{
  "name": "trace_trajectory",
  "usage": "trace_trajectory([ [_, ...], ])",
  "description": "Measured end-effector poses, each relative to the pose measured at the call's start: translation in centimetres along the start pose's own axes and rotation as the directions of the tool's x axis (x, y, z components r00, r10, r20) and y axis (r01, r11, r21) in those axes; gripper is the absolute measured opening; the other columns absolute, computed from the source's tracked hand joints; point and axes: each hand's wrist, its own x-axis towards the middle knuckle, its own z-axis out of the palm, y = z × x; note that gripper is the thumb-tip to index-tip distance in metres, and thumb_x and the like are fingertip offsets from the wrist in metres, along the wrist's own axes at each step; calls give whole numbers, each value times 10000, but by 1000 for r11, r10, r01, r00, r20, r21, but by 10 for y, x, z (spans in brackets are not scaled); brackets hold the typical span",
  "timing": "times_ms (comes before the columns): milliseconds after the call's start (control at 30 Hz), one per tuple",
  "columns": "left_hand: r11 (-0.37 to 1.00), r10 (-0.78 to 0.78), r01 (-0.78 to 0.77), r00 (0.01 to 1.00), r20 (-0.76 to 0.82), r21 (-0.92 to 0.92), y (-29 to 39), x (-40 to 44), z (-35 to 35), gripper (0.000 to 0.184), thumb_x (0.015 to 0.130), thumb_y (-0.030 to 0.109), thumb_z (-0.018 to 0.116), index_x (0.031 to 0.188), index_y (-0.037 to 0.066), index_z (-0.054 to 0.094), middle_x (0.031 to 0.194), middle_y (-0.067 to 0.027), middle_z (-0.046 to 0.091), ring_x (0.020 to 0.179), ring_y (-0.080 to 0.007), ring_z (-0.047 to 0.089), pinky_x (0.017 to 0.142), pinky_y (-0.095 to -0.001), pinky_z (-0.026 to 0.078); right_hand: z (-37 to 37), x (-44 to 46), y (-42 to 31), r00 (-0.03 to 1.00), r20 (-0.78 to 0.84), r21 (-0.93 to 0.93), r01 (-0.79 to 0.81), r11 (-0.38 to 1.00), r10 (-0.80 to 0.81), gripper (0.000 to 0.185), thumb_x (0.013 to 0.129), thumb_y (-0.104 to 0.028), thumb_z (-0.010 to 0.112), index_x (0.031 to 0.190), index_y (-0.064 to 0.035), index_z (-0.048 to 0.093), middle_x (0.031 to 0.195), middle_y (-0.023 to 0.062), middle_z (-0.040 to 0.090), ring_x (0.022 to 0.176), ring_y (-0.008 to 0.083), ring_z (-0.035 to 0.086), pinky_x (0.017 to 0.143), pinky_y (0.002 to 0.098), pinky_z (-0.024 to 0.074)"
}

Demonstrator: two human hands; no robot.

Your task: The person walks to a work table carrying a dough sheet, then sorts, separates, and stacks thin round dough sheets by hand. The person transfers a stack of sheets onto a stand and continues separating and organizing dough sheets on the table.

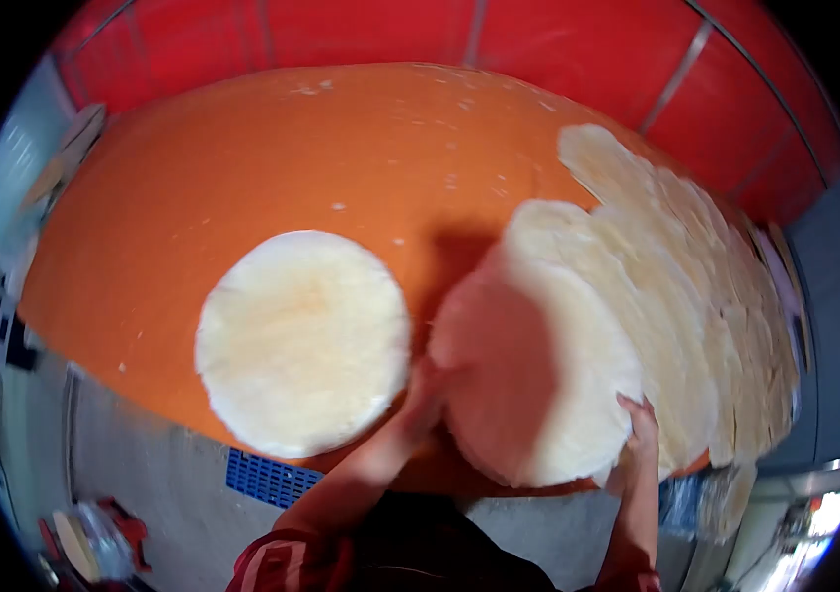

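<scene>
A large, pale round flatbread [558, 395] lies at the front of the orange table, partly under a reddish shadow. At its left edge is my left hand [427, 390], slightly blurred, with its fingers closed on the rim. My right hand [642, 424] grips the right edge, thumb on top and the other fingers underneath. A second round flatbread [301, 340], white at the rim and yellowish in the middle, lies flat just left of my left hand. Many overlapping thin flatbreads [681, 266] spread over the table's right side, beside and behind the held one.
The orange table [272, 158] carries small white flakes. Red sheeting [361, 35] stands along its back edge. A blue plastic grate [270, 479] lies below the front edge. Clear plastic bags [691, 503] are at the lower right, and a red-framed seat [109, 538] at the lower left.
</scene>
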Motion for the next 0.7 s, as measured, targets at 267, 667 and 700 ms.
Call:
trace_trajectory([
  [267, 655, 126, -202, 979, 159, 728, 178, -19, -22, 320, 695, 129, 565, 969, 2, 461, 885, -85, 520, 804, -218, 490, 705, -332, 411, 70, -18, -56, 881, 88, -319, 466, 825, -464, 351, 665, 56, 525, 1013, 29, 489, 887, 97, 564, 765, 171, 534, 673, 267, 435],
  [667, 998, -4, -30, 877, -481, -63, 194, -50, -260, 356, 638, -72, 580, 978, -53, 475, 902, -163, 563, 730, -226, 586, 640, -314, 500, 335, 11, 33, 831, 553, 4, 64, 998, -56, 358, 633, -10, 591, 982, 19, 521, 858, 90, 571, 771, 171, 546, 682, 263, 437],
  [700, 999, -11, 36, 827, -563, 34, 149, -47, -275, 348, 635, -69, 590, 966, -49, 483, 898, -156, 566, 739, -219, 581, 643, -303, 491, 338, 16, 52, 836, 546, 8, 55, 998, -51, 358, 633, -10, 591, 982, 19, 521, 858, 90, 571, 771, 171, 546, 682, 263, 437],
])
